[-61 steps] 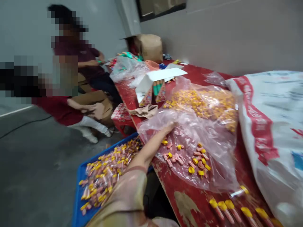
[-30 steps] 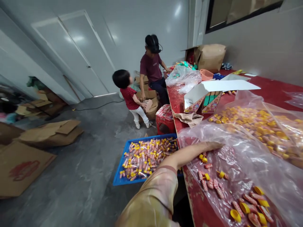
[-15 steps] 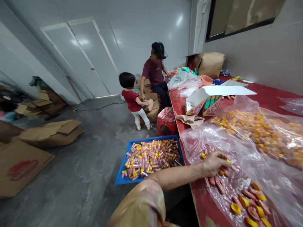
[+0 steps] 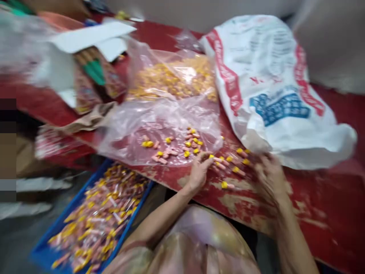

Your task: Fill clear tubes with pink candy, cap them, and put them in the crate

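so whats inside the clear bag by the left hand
The clear bag holds loose yellow caps and small pink pieces lying on the red table. The crumpled plastic and blur hide anything deeper in. The left hand rests at its edge.

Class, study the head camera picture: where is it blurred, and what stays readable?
Head view: motion blur smears the whole frame, worst at the right hand and the blue tray; the left hand and white sack stay recognisable, though the sack's print is unreadable.
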`<move>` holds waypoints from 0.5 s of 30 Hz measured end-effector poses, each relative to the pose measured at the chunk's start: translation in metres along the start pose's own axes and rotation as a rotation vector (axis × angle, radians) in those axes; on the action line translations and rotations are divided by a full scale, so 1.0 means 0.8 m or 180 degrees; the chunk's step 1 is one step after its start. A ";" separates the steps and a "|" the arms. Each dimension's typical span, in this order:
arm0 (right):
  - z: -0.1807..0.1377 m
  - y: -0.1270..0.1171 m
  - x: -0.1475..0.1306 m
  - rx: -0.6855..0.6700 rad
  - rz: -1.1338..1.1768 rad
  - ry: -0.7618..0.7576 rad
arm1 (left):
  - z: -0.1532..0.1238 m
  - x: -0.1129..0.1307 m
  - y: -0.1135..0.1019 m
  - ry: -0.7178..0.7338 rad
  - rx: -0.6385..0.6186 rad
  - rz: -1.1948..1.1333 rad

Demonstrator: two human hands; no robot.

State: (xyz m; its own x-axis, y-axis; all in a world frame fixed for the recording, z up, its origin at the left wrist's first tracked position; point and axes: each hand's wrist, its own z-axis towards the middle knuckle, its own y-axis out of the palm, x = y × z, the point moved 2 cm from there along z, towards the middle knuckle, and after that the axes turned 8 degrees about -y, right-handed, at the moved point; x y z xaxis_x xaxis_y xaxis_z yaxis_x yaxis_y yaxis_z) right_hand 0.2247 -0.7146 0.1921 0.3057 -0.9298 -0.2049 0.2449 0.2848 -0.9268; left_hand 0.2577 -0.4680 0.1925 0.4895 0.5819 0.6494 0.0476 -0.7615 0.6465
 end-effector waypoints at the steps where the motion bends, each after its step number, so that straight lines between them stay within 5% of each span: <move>1: -0.013 0.000 0.003 -0.0043 -0.0072 0.0096 | 0.003 -0.009 0.001 0.0109 0.0052 0.0121; 6: -0.027 0.024 0.003 0.0306 -0.0249 0.0527 | 0.003 -0.027 -0.001 0.0537 0.0342 0.0710; 11: -0.010 0.005 -0.018 0.0837 0.0012 0.0597 | 0.007 -0.027 -0.010 0.0554 0.0356 0.0576; 15: 0.043 0.005 -0.052 0.0209 -0.0185 0.0380 | 0.012 -0.022 -0.012 0.0592 0.0489 0.0482</move>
State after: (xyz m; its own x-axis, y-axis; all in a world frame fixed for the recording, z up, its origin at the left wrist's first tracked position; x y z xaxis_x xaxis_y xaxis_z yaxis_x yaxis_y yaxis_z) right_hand 0.2444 -0.6667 0.2074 0.1787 -0.9652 -0.1911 0.3199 0.2407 -0.9164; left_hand 0.2570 -0.4736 0.1706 0.3337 0.4899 0.8054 0.1244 -0.8698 0.4775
